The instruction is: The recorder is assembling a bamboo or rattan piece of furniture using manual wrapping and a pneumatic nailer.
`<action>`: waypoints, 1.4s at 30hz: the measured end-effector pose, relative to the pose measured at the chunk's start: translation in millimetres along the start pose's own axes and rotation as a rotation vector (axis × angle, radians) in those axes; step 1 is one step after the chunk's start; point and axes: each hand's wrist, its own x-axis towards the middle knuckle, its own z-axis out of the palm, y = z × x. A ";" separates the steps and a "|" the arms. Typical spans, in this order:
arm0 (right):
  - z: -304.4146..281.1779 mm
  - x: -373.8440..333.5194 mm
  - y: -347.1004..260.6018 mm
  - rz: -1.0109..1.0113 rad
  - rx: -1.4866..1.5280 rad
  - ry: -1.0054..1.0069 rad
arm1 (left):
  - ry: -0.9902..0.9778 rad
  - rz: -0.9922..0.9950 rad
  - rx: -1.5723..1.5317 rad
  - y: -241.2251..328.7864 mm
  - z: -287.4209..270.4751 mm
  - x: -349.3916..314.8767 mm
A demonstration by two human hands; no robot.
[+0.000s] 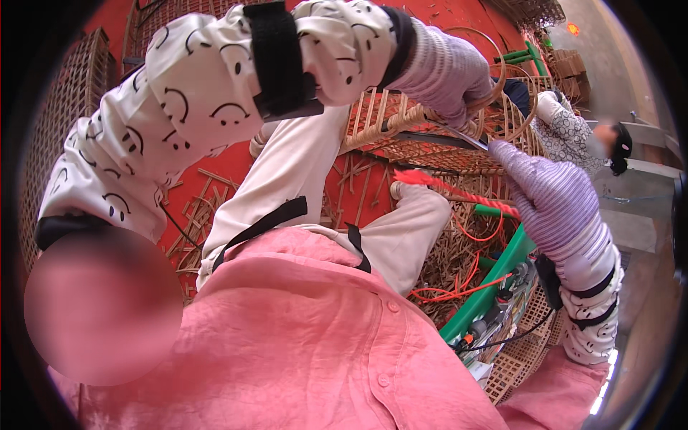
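Observation:
My left hand (455, 75), in a ribbed lilac glove, is closed around a thin pale cane strip (496, 93) that curls up in a loop. It is over the rim of a woven bamboo basket (430, 152), whose edge is bound with cane. My right hand (548, 190), gloved alike, lies to the right with its fingers closed at the end of a narrow flat metal tool (469, 138). The tool's tip points to the left hand. A frayed red twisted cord (459, 192) trails left from the right hand. The palm sides of both hands are hidden.
Bamboo scraps (193, 215) litter the red floor. At right stands a green-edged bin (494, 290) with tools and an orange cable (466, 287). Lattice bamboo panels (68, 136) stand at far left. Another person (573, 132) works at the far right.

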 end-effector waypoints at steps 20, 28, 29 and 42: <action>24.4 -8.9 -59.4 0.061 -0.371 0.091 | 0.279 0.211 0.110 -17.7 23.1 -19.4; 21.6 -6.8 -46.3 0.005 -0.332 0.102 | 0.076 -0.159 -0.080 2.6 -2.6 -21.2; 23.2 -10.0 -46.2 0.008 -0.340 0.103 | 0.046 -0.185 -0.091 4.1 -3.7 -19.1; -7.1 28.6 41.2 -0.300 0.385 0.041 | 0.066 0.118 0.183 -5.5 9.4 -7.6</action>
